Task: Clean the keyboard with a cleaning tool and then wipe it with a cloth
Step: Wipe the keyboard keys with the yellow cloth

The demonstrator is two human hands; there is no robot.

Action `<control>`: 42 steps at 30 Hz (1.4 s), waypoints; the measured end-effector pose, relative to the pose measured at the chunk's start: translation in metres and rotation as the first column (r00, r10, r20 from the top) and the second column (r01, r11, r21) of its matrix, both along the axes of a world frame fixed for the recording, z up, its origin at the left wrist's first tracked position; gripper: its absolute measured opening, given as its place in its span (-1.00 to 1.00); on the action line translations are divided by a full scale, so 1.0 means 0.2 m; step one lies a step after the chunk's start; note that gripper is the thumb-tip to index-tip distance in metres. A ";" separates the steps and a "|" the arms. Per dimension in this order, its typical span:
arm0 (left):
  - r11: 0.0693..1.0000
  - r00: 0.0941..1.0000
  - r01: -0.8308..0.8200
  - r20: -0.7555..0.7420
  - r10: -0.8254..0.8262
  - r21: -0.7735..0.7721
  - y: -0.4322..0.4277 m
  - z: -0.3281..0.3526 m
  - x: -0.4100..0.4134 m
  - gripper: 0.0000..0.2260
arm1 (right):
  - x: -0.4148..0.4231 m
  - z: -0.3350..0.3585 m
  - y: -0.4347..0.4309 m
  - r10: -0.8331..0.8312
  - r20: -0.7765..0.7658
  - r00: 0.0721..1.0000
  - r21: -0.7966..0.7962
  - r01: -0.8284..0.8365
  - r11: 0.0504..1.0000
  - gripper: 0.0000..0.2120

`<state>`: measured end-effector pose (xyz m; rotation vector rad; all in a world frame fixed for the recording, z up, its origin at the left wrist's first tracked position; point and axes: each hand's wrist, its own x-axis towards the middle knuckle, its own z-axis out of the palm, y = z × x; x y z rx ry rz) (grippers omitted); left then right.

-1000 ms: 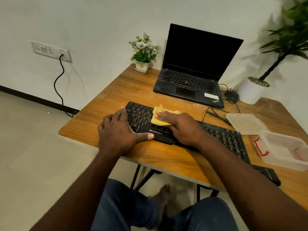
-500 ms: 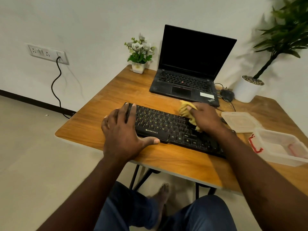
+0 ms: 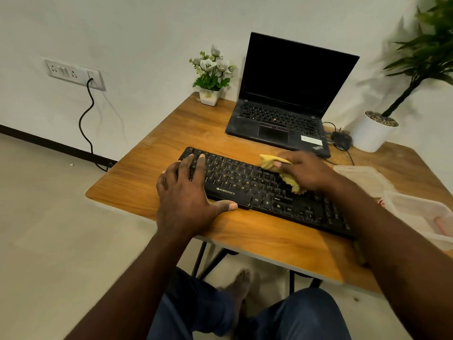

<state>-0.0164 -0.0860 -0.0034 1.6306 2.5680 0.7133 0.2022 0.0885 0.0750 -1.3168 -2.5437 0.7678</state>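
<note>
Your left hand (image 3: pixel 186 200) lies flat, fingers straight, on the left end of the long black plastic keyboard (image 3: pixel 245 182) so it won't slide on the brown wooden table (image 3: pixel 171 133). Your right hand (image 3: pixel 310 173) squeezes the soft yellow cloth (image 3: pixel 268 161) onto the middle keys.

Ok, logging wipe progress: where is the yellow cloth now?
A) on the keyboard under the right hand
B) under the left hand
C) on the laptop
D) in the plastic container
A: the right hand holds the yellow cloth against the keyboard keys; the left hand rests on its left end.
</note>
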 end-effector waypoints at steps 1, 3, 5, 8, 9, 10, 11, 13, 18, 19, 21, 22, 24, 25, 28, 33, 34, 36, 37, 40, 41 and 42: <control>1.000 1.000 -0.001 0.000 0.001 0.000 0.00 0.00 0.00 0.16 | 0.09 0.01 0.01 -0.026 0.007 1.000 -0.006 0.026 1.000 -0.82; 1.000 1.000 0.001 -0.008 -0.001 0.006 0.00 0.00 0.00 0.15 | 0.22 0.03 0.04 -0.057 0.026 0.998 0.014 0.057 0.998 -0.82; 1.000 0.999 0.012 -0.043 -0.011 0.025 0.00 0.00 0.02 0.14 | 0.25 0.02 0.04 -0.055 0.029 0.998 0.074 0.053 0.996 -0.82; 0.997 0.991 0.056 -0.127 -0.049 0.048 -0.01 0.00 0.04 0.10 | 0.13 -0.02 0.02 -0.021 0.000 1.000 0.206 0.020 0.978 -0.81; 0.996 0.988 0.067 -0.141 -0.058 0.056 -0.02 0.00 0.05 0.07 | 0.07 -0.03 0.03 -0.010 0.004 1.000 0.280 0.008 0.960 -0.79; 0.996 0.987 0.073 -0.145 -0.064 0.058 -0.02 0.00 0.05 0.04 | 0.01 -0.05 0.03 -0.003 0.019 1.000 0.366 -0.004 0.931 -0.76; 0.996 0.988 0.075 -0.141 -0.066 0.057 -0.02 0.00 0.05 0.01 | -0.04 -0.06 0.04 -0.003 0.052 0.999 0.442 -0.020 0.897 -0.72; 0.996 0.990 0.073 -0.127 -0.065 0.054 -0.02 0.00 0.04 -0.02 | -0.13 -0.06 0.05 -0.001 0.184 0.983 0.513 -0.095 0.853 -0.66; 0.995 0.990 0.076 -0.127 -0.068 0.060 -0.02 0.00 0.04 -0.04 | -0.17 -0.03 0.06 0.080 0.450 0.889 0.539 -0.342 0.770 -0.62; 0.995 0.989 0.075 -0.132 -0.067 0.061 -0.01 0.00 0.04 -0.05 | -0.17 -0.03 0.06 0.107 0.446 0.889 0.534 -0.360 0.765 -0.62; 0.995 0.988 0.078 -0.136 -0.070 0.056 -0.01 -0.01 0.04 -0.05 | -0.15 -0.02 0.07 0.174 0.432 0.885 0.513 -0.399 0.760 -0.62; 0.995 0.988 0.080 -0.136 -0.072 0.053 -0.01 -0.01 0.04 -0.05 | -0.15 -0.02 0.07 0.201 0.433 0.879 0.511 -0.423 0.749 -0.63; 0.995 0.988 0.086 -0.130 -0.080 0.042 -0.01 -0.01 0.04 -0.04 | -0.14 -0.02 0.07 0.247 0.458 0.854 0.514 -0.481 0.711 -0.62; 0.996 0.988 0.088 -0.127 -0.083 0.033 -0.01 -0.01 0.04 -0.04 | -0.14 -0.02 0.07 0.267 0.478 0.837 0.511 -0.512 0.690 -0.62; 0.995 0.988 0.094 -0.123 -0.090 0.027 -0.01 -0.01 0.03 -0.05 | -0.16 -0.01 0.08 0.317 0.519 0.794 0.511 -0.586 0.629 -0.61; 0.995 0.989 0.093 -0.119 -0.087 0.040 -0.01 -0.02 0.03 -0.04 | -0.16 0.00 0.13 0.370 0.549 0.749 0.511 -0.652 0.561 -0.60; 0.995 0.989 0.093 -0.115 -0.088 0.038 -0.01 -0.01 0.03 -0.04 | -0.15 -0.01 0.13 0.380 0.552 0.742 0.511 -0.661 0.549 -0.57; 0.995 0.990 0.093 -0.107 -0.089 0.030 -0.01 -0.01 0.02 -0.04 | -0.14 -0.02 0.13 0.397 0.563 0.725 0.522 -0.685 0.509 -0.55; 0.995 0.990 0.095 -0.107 -0.092 0.028 -0.01 -0.01 0.02 -0.05 | -0.13 -0.02 0.13 0.403 0.576 0.711 0.528 -0.700 0.480 -0.56; 0.994 0.990 0.099 -0.107 -0.095 0.034 -0.01 -0.01 0.02 -0.04 | -0.13 -0.01 0.12 0.430 0.615 0.661 0.531 -0.750 0.395 -0.59; 0.994 0.990 0.101 -0.106 -0.097 0.037 -0.01 -0.02 0.02 -0.04 | -0.14 -0.01 0.11 0.443 0.625 0.643 0.525 -0.766 0.371 -0.61; 0.994 0.990 0.101 -0.105 -0.097 0.039 -0.01 -0.02 0.02 -0.04 | -0.14 -0.01 0.10 0.453 0.637 0.624 0.518 -0.782 0.347 -0.62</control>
